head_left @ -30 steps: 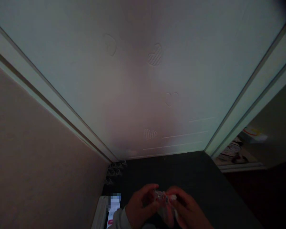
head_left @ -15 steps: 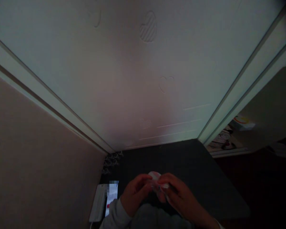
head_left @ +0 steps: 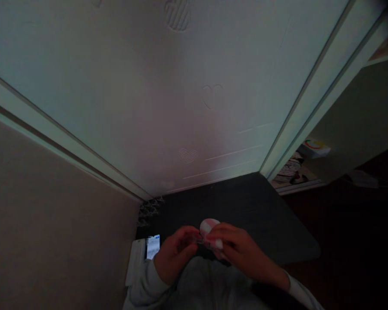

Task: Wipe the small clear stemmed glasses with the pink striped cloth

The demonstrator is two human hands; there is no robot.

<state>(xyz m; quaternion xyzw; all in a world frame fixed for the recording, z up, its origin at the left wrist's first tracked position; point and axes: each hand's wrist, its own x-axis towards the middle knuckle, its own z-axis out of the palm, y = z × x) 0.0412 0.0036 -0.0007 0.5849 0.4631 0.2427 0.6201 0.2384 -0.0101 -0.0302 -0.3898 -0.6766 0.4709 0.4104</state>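
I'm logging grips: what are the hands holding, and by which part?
The right hand holds a pink-and-white item across its middle; left hand at its left edge, grip unclear.

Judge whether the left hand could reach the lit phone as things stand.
Probably yes: the lit phone lies close beside the left hand, with nothing visible blocking the way, though that hand seems occupied with the pink-and-white item.
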